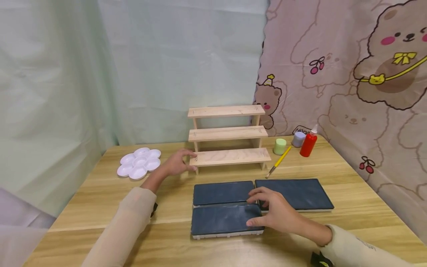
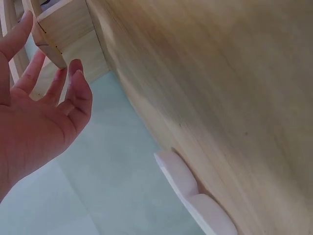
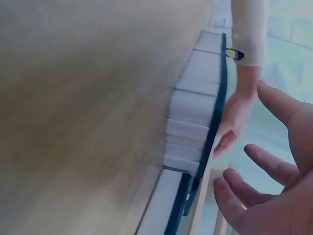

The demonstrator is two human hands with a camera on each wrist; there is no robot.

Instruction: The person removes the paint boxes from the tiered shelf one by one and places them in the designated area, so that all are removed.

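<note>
My left hand [image 1: 178, 163] is at the left end of a three-step wooden display stand [image 1: 231, 157]. Its spread fingertips touch the end of the lowest board, as the left wrist view also shows. Over the right ends of two flat, dark-topped white boxes, the front box [image 1: 223, 219] and the one behind it [image 1: 221, 193], hovers my right hand [image 1: 277, 212]. Its fingers are spread and hold nothing. A third dark-topped box [image 1: 300, 193] lies to the right, partly hidden by that hand. In the right wrist view, a gap separates the fingers from the box's white side [image 3: 193, 105].
A white flower-shaped paint palette [image 1: 139, 162] lies at the left. Right of the stand are a green jar [image 1: 280, 147], a lilac jar [image 1: 298, 139], a red squeeze bottle [image 1: 308, 144] and a yellow paintbrush [image 1: 280, 160]. Curtains hang behind the wooden table [image 1: 173, 222].
</note>
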